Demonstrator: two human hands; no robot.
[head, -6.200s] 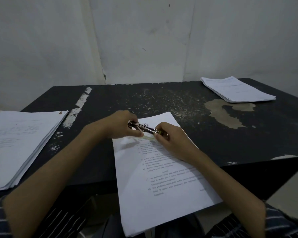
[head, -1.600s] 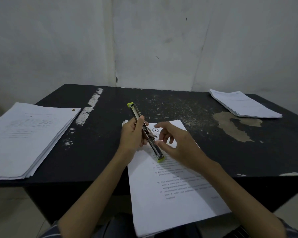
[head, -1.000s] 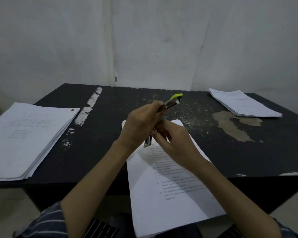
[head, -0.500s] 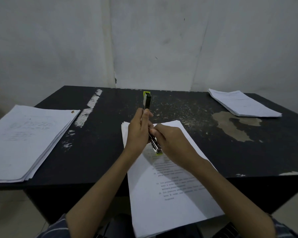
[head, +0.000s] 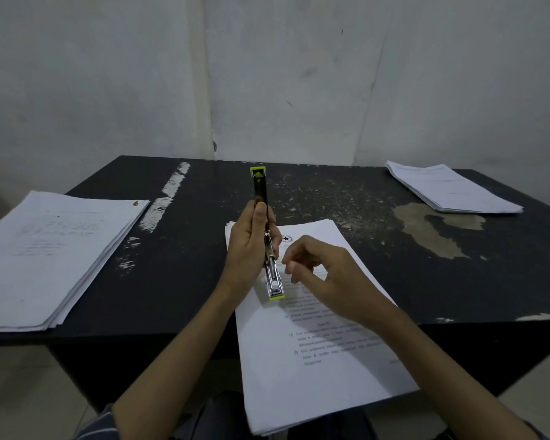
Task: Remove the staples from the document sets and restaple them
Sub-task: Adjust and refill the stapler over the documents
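A stapler (head: pixel 266 236) with lime-green ends is swung wide open, its black top pointing away and its metal staple tray pointing toward me. My left hand (head: pixel 247 249) grips it at the hinge, thumb on top. My right hand (head: pixel 324 274) hovers just right of the tray with fingers curled and pinched; whether something tiny sits between them cannot be told. Under both hands lies a printed document set (head: pixel 311 344), hanging over the near edge of the black table (head: pixel 204 265).
A thick stack of papers (head: pixel 48 255) lies at the table's left edge. A thinner stack (head: pixel 448 192) rests at the far right corner. The tabletop has worn patches and a white stripe (head: pixel 169 195). A pale wall rises behind.
The stapler has been turned over and opened out straight in my left hand. My right hand has come off the stapler's metal tray and now sits just to its right.
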